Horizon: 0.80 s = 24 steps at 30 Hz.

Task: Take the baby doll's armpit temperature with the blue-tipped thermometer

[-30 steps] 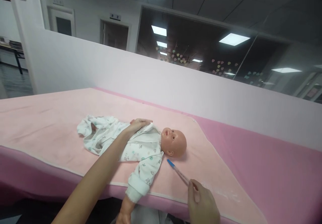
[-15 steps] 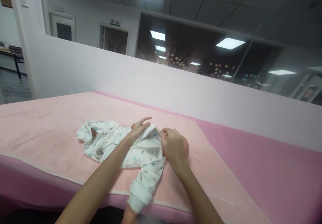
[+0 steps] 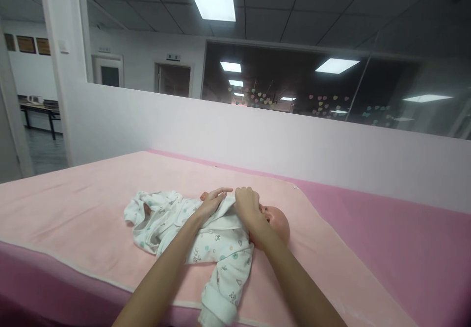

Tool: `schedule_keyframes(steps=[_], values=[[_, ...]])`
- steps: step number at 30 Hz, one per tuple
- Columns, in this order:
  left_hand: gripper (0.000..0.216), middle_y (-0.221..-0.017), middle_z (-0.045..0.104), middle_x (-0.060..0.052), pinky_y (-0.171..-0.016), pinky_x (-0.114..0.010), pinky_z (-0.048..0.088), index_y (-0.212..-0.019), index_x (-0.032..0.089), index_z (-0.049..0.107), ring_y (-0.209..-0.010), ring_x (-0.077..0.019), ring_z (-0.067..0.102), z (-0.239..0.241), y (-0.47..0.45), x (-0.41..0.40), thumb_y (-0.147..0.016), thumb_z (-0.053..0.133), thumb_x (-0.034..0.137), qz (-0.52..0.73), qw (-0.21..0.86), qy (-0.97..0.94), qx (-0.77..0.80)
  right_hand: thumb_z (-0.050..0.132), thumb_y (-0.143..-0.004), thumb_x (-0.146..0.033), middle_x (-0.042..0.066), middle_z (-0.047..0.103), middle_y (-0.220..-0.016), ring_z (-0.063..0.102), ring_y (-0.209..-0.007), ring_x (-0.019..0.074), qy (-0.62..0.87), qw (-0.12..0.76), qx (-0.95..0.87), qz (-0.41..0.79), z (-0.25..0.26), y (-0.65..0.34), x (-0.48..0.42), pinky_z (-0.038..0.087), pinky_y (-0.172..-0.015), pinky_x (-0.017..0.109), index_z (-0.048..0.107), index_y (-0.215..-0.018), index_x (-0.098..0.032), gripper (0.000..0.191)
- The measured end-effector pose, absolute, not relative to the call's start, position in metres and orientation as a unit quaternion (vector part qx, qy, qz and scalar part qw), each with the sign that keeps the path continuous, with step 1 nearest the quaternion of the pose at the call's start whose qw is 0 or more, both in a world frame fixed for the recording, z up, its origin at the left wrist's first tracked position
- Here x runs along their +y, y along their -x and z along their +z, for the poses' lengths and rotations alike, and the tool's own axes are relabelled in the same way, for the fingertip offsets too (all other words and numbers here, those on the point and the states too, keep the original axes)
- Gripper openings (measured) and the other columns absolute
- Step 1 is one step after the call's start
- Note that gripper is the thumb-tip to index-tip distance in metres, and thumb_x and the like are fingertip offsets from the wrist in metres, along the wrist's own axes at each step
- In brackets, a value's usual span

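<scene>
A baby doll (image 3: 281, 221) lies on its back with its head to the right, dressed in white baby clothes (image 3: 206, 246) printed with small animals and dots. One sleeve reaches toward the near edge of the bed. My left hand (image 3: 212, 205) rests over the doll's chest, fingers stretched out against the cloth. Close beside it, my right hand (image 3: 247, 202) is closed at the neckline and grips the edge of the clothes. Its fingertips are partly hidden. My right wrist covers part of the doll's head.
Beneath the doll a pale pink sheet (image 3: 84, 204) covers a darker pink mat (image 3: 397, 224). A low white wall (image 3: 257, 138) runs along the back, with a dark window (image 3: 294, 84) above. Far left stands a table (image 3: 42, 109) beyond a doorway.
My right hand has shifted from the side of the neckline up onto its edge, uncovering more of the doll's head. The blue tag is hidden now. The whole view has tilted upward.
</scene>
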<state>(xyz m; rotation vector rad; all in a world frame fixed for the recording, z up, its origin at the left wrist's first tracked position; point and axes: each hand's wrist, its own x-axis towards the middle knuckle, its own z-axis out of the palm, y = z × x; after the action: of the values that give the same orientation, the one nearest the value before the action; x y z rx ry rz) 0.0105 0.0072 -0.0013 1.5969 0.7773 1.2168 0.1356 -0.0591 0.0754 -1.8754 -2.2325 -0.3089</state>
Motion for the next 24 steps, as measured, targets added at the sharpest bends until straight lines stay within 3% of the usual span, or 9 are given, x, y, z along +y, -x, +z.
schedule_keyframes(steps=[3, 7, 11, 14, 17, 19, 21, 24], values=[[0.046, -0.060, 0.058, 0.000, -0.047, -0.020, 0.033, -0.112, 0.014, 0.055, -0.050, -0.0106, 0.049, -0.001, -0.011, 0.012, -0.078, 0.046, 0.044, 0.462, 0.484, -0.658, 0.345, 0.055, -0.080, -0.019, 0.009, 0.062, -0.083, 0.053, -0.087, 0.0203, 0.613, 0.092, -0.775, -0.125, 0.075, -0.142, -0.069, 0.037, -0.081, 0.033, 0.061, -0.079, -0.018, 0.007], [0.045, -0.076, 0.066, -0.009, -0.050, -0.024, 0.040, -0.111, 0.014, 0.051, -0.058, -0.0147, 0.057, 0.012, -0.013, 0.039, -0.085, 0.025, 0.041, 0.402, 0.327, -0.700, 0.491, 0.047, -0.076, -0.007, 0.010, 0.061, -0.075, 0.051, -0.083, 0.0220, 0.508, 0.052, -0.834, -0.211, 0.062, -0.155, -0.082, 0.031, -0.086, 0.038, 0.061, -0.068, -0.019, 0.020], [0.036, -0.090, 0.066, -0.013, -0.071, -0.032, 0.041, -0.089, 0.016, 0.061, -0.089, -0.0246, 0.059, 0.022, -0.024, 0.063, -0.081, 0.036, 0.041, 0.358, 0.210, -0.742, 0.527, 0.047, -0.073, -0.007, 0.011, 0.061, -0.077, 0.050, -0.085, 0.0243, 0.481, 0.031, -0.842, -0.242, 0.041, -0.160, -0.092, 0.024, -0.093, 0.047, 0.063, -0.068, -0.016, 0.020], [0.035, -0.085, 0.067, -0.018, -0.078, -0.039, 0.038, -0.070, 0.015, 0.063, -0.092, -0.0324, 0.058, 0.010, -0.034, 0.065, -0.075, 0.045, 0.044, 0.296, 0.182, -0.767, 0.540, 0.048, -0.074, -0.011, 0.010, 0.063, -0.082, 0.050, -0.089, 0.0245, 0.484, 0.053, -0.845, -0.222, 0.038, -0.166, -0.102, 0.017, -0.099, 0.051, 0.065, -0.068, -0.017, 0.019], [0.042, -0.085, 0.067, -0.020, -0.075, -0.042, 0.037, -0.068, 0.014, 0.064, -0.088, -0.0353, 0.059, -0.004, -0.037, 0.062, -0.077, 0.039, 0.047, 0.246, 0.178, -0.782, 0.545, 0.051, -0.077, -0.020, 0.007, 0.063, -0.094, 0.049, -0.096, 0.0216, 0.457, 0.144, -0.862, -0.167, 0.049, -0.185, -0.106, 0.015, -0.102, 0.048, 0.065, -0.065, -0.019, 0.019], [0.045, -0.086, 0.066, -0.020, -0.074, -0.042, 0.037, -0.069, 0.014, 0.064, -0.087, -0.0357, 0.059, -0.008, -0.035, 0.060, -0.078, 0.036, 0.047, 0.224, 0.176, -0.790, 0.542, 0.049, -0.079, -0.025, 0.006, 0.063, -0.100, 0.050, -0.098, 0.0188, 0.462, 0.246, -0.844, -0.120, 0.058, -0.205, -0.102, 0.022, -0.100, 0.041, 0.066, -0.067, -0.020, 0.022], [0.046, -0.083, 0.067, -0.019, -0.073, -0.041, 0.037, -0.066, 0.015, 0.063, -0.085, -0.0354, 0.059, -0.008, -0.031, 0.060, -0.078, 0.034, 0.049, 0.208, 0.174, -0.798, 0.538, 0.049, -0.079, -0.027, 0.006, 0.065, -0.093, 0.053, -0.092, 0.0178, 0.507, 0.344, -0.789, -0.040, 0.060, -0.227, -0.093, 0.033, -0.091, 0.035, 0.067, -0.071, -0.018, 0.022], [0.050, -0.075, 0.066, -0.016, -0.072, -0.039, 0.036, -0.060, 0.017, 0.061, -0.079, -0.0326, 0.060, -0.006, -0.025, 0.057, -0.079, 0.031, 0.052, 0.194, 0.174, -0.805, 0.532, 0.049, -0.078, -0.035, 0.004, 0.066, -0.077, 0.057, -0.079, 0.0179, 0.534, 0.443, -0.694, 0.192, 0.050, -0.255, -0.077, 0.041, -0.077, 0.031, 0.066, -0.072, -0.014, 0.027]])
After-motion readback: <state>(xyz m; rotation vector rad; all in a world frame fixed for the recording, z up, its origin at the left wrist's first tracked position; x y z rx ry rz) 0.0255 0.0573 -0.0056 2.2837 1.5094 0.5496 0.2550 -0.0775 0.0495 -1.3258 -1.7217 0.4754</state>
